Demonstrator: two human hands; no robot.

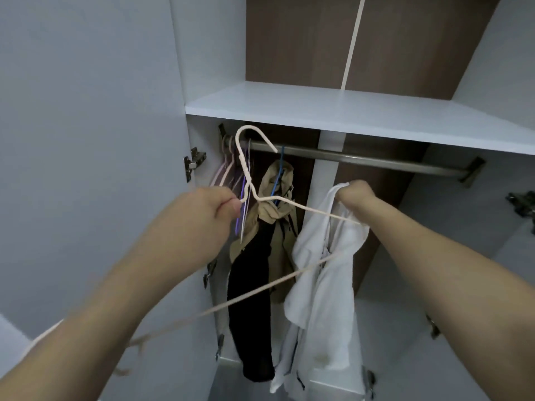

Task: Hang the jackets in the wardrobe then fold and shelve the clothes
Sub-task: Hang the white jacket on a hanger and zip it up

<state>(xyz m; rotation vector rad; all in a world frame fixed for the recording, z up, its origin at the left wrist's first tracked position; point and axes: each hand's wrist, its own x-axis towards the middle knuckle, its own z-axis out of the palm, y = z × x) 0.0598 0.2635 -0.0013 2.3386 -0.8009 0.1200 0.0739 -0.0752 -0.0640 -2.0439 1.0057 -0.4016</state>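
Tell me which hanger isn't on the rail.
The cream hanger, gripped by the left hand; the blue hanger and pink hangers hang on the rail.

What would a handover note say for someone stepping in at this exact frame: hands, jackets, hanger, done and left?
Left hand pinches the cream hanger near its neck, hook up, not yet on the rail.
Right hand grips the white jacket by its top; the hanger's arm reaches into it.
Done: a beige and black jacket already hangs on a blue hanger.
Left: seat the white jacket on the hanger, hook it on the rail, then fold and shelve; the shelf holds nothing in view.
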